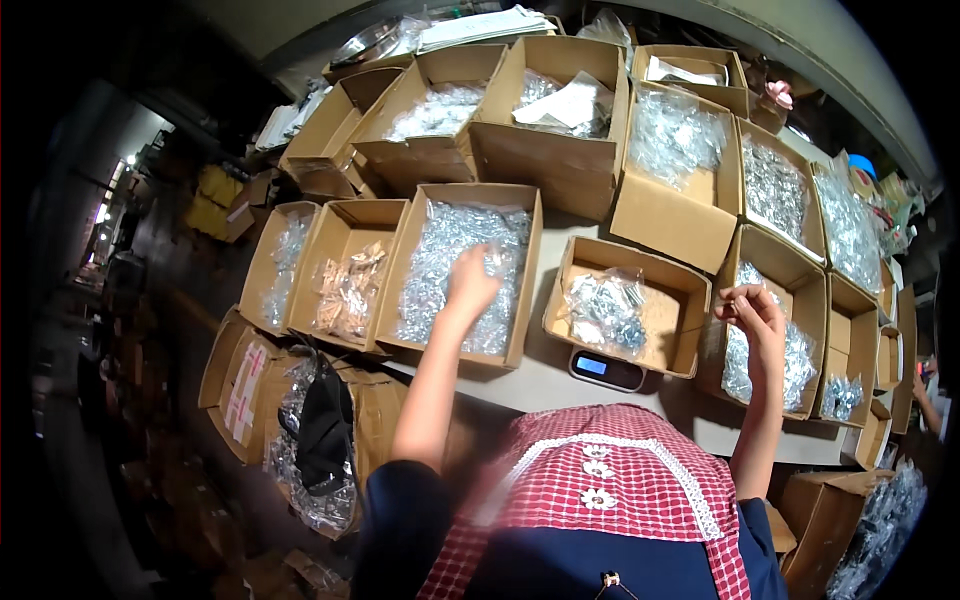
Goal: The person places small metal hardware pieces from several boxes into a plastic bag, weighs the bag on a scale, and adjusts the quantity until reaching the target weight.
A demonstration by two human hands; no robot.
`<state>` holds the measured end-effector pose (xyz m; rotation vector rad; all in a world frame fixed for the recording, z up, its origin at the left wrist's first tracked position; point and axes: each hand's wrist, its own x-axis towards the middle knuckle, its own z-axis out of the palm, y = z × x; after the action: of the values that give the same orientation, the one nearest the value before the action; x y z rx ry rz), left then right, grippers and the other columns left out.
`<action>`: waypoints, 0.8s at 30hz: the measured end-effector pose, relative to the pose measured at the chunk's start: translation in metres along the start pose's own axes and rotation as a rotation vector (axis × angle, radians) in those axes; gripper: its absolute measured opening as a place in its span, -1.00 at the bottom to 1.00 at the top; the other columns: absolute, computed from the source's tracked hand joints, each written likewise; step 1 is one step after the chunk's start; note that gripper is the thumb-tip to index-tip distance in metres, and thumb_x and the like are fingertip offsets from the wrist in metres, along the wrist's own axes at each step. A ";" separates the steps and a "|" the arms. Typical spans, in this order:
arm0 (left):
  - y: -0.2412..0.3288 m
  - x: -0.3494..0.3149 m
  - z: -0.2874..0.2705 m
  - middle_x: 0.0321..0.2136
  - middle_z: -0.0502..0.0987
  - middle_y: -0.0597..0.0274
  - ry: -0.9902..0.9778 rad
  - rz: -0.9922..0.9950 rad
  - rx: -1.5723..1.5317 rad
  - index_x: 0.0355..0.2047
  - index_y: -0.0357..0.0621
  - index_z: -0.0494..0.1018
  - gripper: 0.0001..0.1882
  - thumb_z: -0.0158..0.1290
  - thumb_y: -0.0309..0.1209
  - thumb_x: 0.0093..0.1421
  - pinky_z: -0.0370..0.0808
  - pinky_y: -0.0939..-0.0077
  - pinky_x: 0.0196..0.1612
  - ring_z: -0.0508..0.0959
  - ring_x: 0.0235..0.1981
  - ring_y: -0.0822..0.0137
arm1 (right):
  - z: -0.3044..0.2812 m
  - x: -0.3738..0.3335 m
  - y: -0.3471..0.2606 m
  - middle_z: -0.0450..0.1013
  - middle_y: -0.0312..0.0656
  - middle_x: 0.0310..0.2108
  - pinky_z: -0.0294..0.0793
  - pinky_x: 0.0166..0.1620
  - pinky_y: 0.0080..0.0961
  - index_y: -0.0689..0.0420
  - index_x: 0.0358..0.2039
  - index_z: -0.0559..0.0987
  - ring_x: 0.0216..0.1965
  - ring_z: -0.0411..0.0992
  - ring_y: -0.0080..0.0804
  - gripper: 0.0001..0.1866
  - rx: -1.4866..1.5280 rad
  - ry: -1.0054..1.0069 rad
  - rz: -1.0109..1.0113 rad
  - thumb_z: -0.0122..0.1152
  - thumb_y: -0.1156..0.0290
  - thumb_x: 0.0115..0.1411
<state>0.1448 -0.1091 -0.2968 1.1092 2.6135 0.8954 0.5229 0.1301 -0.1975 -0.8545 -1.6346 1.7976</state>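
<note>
Over a cardboard box full of small silvery metal parts, my left hand is closed, its fingers curled down at the contents. Something clear or shiny shows at its fingertips, too small to name. My right hand is raised at the left edge of a box of bluish-silver hardware, thumb and fingers pinched together. What it pinches, if anything, I cannot make out. Between the hands, a cardboard box with clear bags of small metal parts rests on a digital scale with a lit blue display.
To the left stands a box of tan pieces beside a narrower box of clear bags. Several cardboard boxes form a back row, including one of bagged parts. A black cloth hangs over bags at lower left.
</note>
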 end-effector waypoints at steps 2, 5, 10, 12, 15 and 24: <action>-0.002 0.010 0.014 -0.08 0.45 -0.15 -0.035 0.054 0.050 -0.06 -0.23 0.44 -0.57 0.15 -0.43 0.01 0.38 0.17 0.08 0.42 -0.03 -0.10 | -0.004 -0.005 0.008 0.52 -0.22 -0.22 0.46 -0.17 -0.61 0.19 -0.20 0.50 -0.29 0.53 -0.50 -0.83 -0.003 0.055 0.028 0.10 0.38 0.26; -0.012 0.036 0.026 -0.13 0.48 -0.11 0.004 0.100 0.253 -0.10 -0.22 0.46 -0.60 0.15 -0.37 0.03 0.39 0.17 0.07 0.41 -0.01 -0.06 | -0.015 -0.016 0.027 0.52 -0.21 -0.22 0.48 -0.21 -0.60 0.20 -0.21 0.50 -0.31 0.53 -0.48 -0.83 0.014 0.171 0.050 0.10 0.40 0.26; -0.034 0.069 0.032 -0.23 0.51 0.02 0.143 0.184 0.082 -0.41 -0.19 0.54 -0.77 0.20 -0.29 0.00 0.41 0.20 -0.02 0.42 -0.05 0.04 | -0.048 -0.038 0.063 0.50 -0.18 -0.19 0.51 -0.14 -0.52 0.23 -0.16 0.51 -0.29 0.52 -0.44 -0.81 0.069 0.299 0.055 0.11 0.45 0.23; -0.050 0.072 0.023 -0.24 0.54 0.07 0.284 0.144 -0.224 -0.52 -0.17 0.54 -0.79 0.22 -0.28 -0.01 0.42 0.26 -0.08 0.46 -0.12 0.11 | -0.047 -0.046 0.071 0.50 -0.18 -0.19 0.51 -0.13 -0.52 0.23 -0.13 0.51 -0.28 0.52 -0.43 -0.79 0.135 0.347 0.043 0.11 0.48 0.23; -0.020 0.078 -0.028 -0.21 0.57 0.07 0.074 -0.337 -1.273 -0.49 -0.26 0.46 -0.93 0.09 -0.51 0.02 0.48 0.30 -0.08 0.55 -0.17 0.24 | -0.075 -0.059 0.099 0.48 -0.13 -0.11 0.51 -0.12 -0.53 0.26 -0.07 0.49 -0.24 0.51 -0.41 -0.73 0.102 0.447 0.032 0.11 0.49 0.22; -0.189 0.109 -0.171 -0.21 0.51 -0.04 0.216 -0.279 -0.538 0.02 -0.14 0.35 -0.42 0.02 -0.49 -0.12 0.50 0.32 -0.17 0.53 -0.18 0.09 | -0.088 -0.039 0.144 0.47 -0.09 -0.04 0.55 -0.25 -0.59 0.19 0.11 0.30 -0.33 0.49 -0.45 -0.52 0.127 0.726 -0.128 0.21 0.34 0.24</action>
<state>-0.1089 -0.2146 -0.2605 0.5208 2.3620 1.5858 0.6178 0.1423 -0.3425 -1.1394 -1.0632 1.2641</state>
